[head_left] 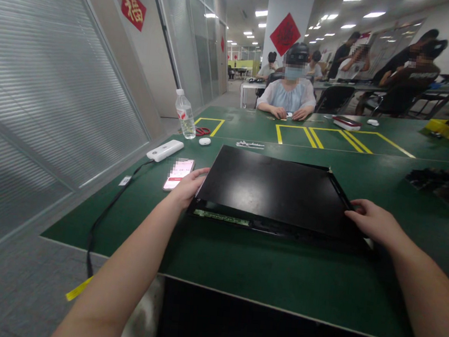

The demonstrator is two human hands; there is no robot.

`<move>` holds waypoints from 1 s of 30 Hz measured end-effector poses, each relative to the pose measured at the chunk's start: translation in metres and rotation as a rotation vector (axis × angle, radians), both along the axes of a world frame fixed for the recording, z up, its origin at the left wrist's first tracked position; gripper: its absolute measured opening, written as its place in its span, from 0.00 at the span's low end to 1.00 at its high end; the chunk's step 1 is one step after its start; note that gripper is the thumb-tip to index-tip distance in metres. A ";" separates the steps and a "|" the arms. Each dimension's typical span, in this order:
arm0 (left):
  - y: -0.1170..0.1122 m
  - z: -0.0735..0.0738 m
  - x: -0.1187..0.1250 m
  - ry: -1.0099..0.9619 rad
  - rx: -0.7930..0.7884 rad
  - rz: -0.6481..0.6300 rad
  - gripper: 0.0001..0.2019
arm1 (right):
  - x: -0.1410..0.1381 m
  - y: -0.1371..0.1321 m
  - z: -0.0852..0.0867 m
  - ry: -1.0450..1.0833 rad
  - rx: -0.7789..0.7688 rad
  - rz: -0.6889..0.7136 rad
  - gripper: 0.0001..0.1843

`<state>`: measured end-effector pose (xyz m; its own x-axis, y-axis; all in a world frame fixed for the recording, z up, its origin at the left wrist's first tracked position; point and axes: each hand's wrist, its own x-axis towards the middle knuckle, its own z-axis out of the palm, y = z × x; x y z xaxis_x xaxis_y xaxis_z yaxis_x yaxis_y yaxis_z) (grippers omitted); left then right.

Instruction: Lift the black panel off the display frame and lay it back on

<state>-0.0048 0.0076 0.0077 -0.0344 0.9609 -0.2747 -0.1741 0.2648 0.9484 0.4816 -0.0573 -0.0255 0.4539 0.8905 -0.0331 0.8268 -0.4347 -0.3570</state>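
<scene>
As left fingers [199, 175] and right fingers [362, 207] gripped the tilted screen [274, 189] by its sides, uneven pressure risked cracking it.

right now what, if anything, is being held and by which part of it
A flat black screen unit, by its two sides: the left hand at its left edge, the right hand at its right edge.
</scene>
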 end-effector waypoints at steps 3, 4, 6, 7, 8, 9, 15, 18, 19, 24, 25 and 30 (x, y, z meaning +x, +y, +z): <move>-0.002 0.001 0.002 -0.006 0.019 0.010 0.28 | -0.002 -0.001 0.002 -0.003 -0.011 -0.004 0.27; -0.002 0.001 0.002 -0.010 0.027 0.012 0.26 | -0.002 -0.001 0.002 0.001 -0.012 -0.007 0.27; -0.003 0.001 0.003 -0.020 0.046 0.007 0.25 | -0.002 -0.001 0.003 0.008 -0.011 -0.012 0.27; -0.003 0.001 0.003 -0.027 0.056 0.000 0.25 | -0.002 -0.001 0.002 0.010 -0.008 -0.012 0.27; -0.003 0.001 0.003 -0.032 0.066 -0.009 0.24 | -0.001 -0.001 0.002 0.009 -0.005 -0.011 0.26; -0.004 0.001 0.003 -0.036 0.074 -0.018 0.24 | -0.001 -0.001 0.002 0.008 0.000 -0.009 0.26; -0.004 0.000 0.002 -0.046 0.094 -0.040 0.23 | 0.000 -0.001 0.001 0.026 0.006 -0.008 0.25; -0.003 -0.001 0.001 -0.048 0.110 -0.048 0.25 | 0.000 -0.002 0.001 0.041 0.023 -0.007 0.24; -0.002 -0.002 0.001 -0.049 0.116 -0.049 0.26 | 0.000 -0.002 0.001 0.049 0.024 -0.009 0.24; -0.003 -0.002 0.002 -0.037 0.131 -0.051 0.25 | 0.001 -0.002 0.001 0.025 -0.018 0.007 0.24; -0.003 -0.001 0.003 -0.034 0.133 -0.053 0.24 | 0.001 -0.002 0.001 0.012 -0.025 0.014 0.24; -0.006 0.001 0.003 -0.001 0.140 -0.040 0.24 | 0.004 -0.001 -0.002 -0.004 -0.001 0.019 0.23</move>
<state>-0.0017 0.0019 0.0091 0.0048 0.9904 -0.1379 -0.1670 0.1368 0.9764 0.4859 -0.0581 -0.0274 0.4371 0.8988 -0.0326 0.8362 -0.4195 -0.3532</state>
